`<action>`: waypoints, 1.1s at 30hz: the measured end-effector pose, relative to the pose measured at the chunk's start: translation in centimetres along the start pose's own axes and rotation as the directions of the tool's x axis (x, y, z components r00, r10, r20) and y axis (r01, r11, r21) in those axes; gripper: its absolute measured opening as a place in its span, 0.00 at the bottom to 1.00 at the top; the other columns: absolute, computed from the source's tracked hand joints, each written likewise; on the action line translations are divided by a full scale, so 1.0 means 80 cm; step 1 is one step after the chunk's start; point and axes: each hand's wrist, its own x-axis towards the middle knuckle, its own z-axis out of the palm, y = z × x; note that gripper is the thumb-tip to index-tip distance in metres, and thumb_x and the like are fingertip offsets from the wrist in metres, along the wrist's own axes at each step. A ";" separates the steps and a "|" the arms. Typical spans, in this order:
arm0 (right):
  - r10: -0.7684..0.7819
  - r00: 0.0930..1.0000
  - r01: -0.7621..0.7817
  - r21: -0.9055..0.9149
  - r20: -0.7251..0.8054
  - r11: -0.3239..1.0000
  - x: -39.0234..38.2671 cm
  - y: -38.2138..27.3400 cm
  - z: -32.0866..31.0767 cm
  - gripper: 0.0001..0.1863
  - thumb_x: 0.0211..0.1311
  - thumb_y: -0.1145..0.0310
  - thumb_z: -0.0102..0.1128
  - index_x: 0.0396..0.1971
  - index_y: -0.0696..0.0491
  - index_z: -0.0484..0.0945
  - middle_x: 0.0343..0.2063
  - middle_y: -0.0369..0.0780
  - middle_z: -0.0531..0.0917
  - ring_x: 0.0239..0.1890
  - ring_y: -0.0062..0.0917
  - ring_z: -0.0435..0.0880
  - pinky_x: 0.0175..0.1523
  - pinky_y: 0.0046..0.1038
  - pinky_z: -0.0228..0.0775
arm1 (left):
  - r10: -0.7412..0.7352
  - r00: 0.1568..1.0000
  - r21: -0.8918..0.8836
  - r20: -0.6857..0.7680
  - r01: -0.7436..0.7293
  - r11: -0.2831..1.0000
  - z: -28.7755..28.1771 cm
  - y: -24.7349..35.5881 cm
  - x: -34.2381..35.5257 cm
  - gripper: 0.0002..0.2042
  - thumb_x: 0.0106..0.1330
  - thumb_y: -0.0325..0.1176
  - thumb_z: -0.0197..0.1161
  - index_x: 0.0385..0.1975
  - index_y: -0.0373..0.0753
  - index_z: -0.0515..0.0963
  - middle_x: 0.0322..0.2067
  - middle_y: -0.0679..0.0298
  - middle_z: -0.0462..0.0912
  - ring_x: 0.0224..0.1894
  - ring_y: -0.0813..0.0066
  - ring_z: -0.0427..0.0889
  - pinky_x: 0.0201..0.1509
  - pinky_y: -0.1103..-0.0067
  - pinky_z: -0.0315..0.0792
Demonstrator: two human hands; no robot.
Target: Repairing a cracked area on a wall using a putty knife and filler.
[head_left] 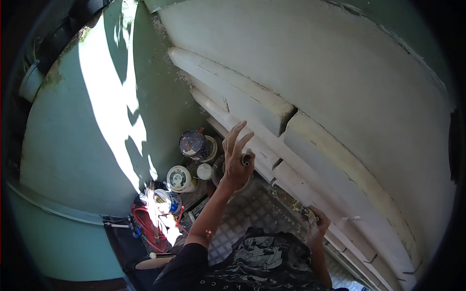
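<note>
From where I stand, nearest is the person's dark printed shirt (pixel 259 252), with both forearms reaching out past it. The right hand (pixel 318 225) is curled, its fingers bent around a pale and brass-coloured fitting (pixel 303 211) held close to the lower mouldings; its exact kind cannot be told. The left hand (pixel 237 164) is raised further out: two fingers stand extended and spread, while a small tubular piece (pixel 246 159) sits against the hand near the thumb, its round mouth facing up. How tightly it is gripped cannot be told. The two held items are well apart. In my judgement, sound handling calls for closing the loose fingers around the tubular piece, keeping its mouth clean and unobstructed, and steadying the fitting so it does not knock the mouldings. Below lies patterned flooring (pixel 230 228), a poor place to drop small parts. Beyond, to the left, a red hose (pixel 143 225) lies coiled in bright sun; footing there warrants care. Near the corner stand a white tub (pixel 179 179) and a paint-stained bucket (pixel 192 144). Farther back, stepped white mouldings (pixel 335 150) run along a pale wall (pixel 301 53), which meets a green wall (pixel 63 131) crossed by sunlight.
</note>
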 end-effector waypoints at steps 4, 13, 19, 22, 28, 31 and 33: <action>0.027 1.000 -0.026 -0.064 0.015 0.998 0.005 -0.004 0.005 0.17 0.64 0.69 0.60 0.46 0.66 0.76 0.36 0.47 0.84 0.30 0.31 0.85 0.37 0.27 0.81 | 0.237 0.960 0.143 0.152 -0.259 0.955 -0.019 -0.001 0.088 0.33 0.43 0.18 0.59 0.56 0.45 0.70 0.62 0.61 0.67 0.66 0.59 0.64 0.65 0.63 0.61; 0.075 0.993 -0.080 0.053 0.091 0.995 0.000 0.000 0.005 0.14 0.64 0.70 0.59 0.45 0.65 0.76 0.33 0.44 0.84 0.31 0.28 0.85 0.35 0.25 0.79 | 0.068 0.985 0.483 0.161 -0.138 0.865 -0.086 -0.110 0.163 0.30 0.50 0.16 0.57 0.57 0.43 0.70 0.58 0.62 0.73 0.62 0.61 0.69 0.63 0.67 0.64; 0.049 0.997 -0.054 0.084 0.066 0.995 -0.004 0.004 0.001 0.13 0.65 0.73 0.55 0.45 0.65 0.75 0.35 0.46 0.83 0.31 0.28 0.85 0.35 0.25 0.79 | -0.039 0.997 0.551 -0.073 0.073 0.831 -0.108 -0.124 0.178 0.27 0.51 0.16 0.56 0.55 0.42 0.71 0.56 0.62 0.74 0.61 0.62 0.70 0.62 0.68 0.64; 0.048 0.999 -0.050 0.105 0.018 0.993 -0.003 0.004 0.002 0.12 0.66 0.72 0.53 0.45 0.64 0.74 0.34 0.45 0.83 0.29 0.28 0.84 0.35 0.25 0.79 | 0.236 0.931 0.452 0.279 -0.344 0.823 -0.086 -0.107 0.185 0.27 0.51 0.16 0.57 0.54 0.42 0.72 0.57 0.62 0.73 0.62 0.62 0.70 0.61 0.68 0.65; 0.019 1.000 -0.021 0.137 0.012 0.990 -0.007 -0.002 0.009 0.13 0.69 0.69 0.50 0.46 0.64 0.74 0.33 0.45 0.83 0.29 0.28 0.84 0.34 0.25 0.79 | -0.162 0.984 0.695 0.072 0.067 0.716 -0.149 -0.199 0.211 0.29 0.52 0.16 0.56 0.57 0.45 0.70 0.59 0.62 0.72 0.62 0.63 0.70 0.58 0.67 0.68; 0.071 0.996 -0.054 0.255 -0.059 0.965 -0.013 -0.001 0.003 0.15 0.69 0.68 0.51 0.47 0.64 0.73 0.34 0.45 0.82 0.29 0.28 0.84 0.34 0.23 0.79 | -0.223 0.972 0.569 -0.070 0.222 0.792 -0.139 -0.192 0.205 0.31 0.51 0.15 0.55 0.59 0.44 0.69 0.59 0.60 0.71 0.61 0.60 0.70 0.59 0.67 0.68; 0.142 0.983 -0.089 0.374 -0.119 0.923 -0.017 0.000 0.004 0.16 0.68 0.67 0.53 0.47 0.64 0.73 0.34 0.45 0.82 0.29 0.28 0.84 0.33 0.22 0.79 | -0.061 0.991 0.468 -0.117 0.109 0.877 -0.122 -0.164 0.182 0.32 0.50 0.14 0.54 0.59 0.44 0.69 0.59 0.59 0.71 0.61 0.58 0.70 0.59 0.67 0.68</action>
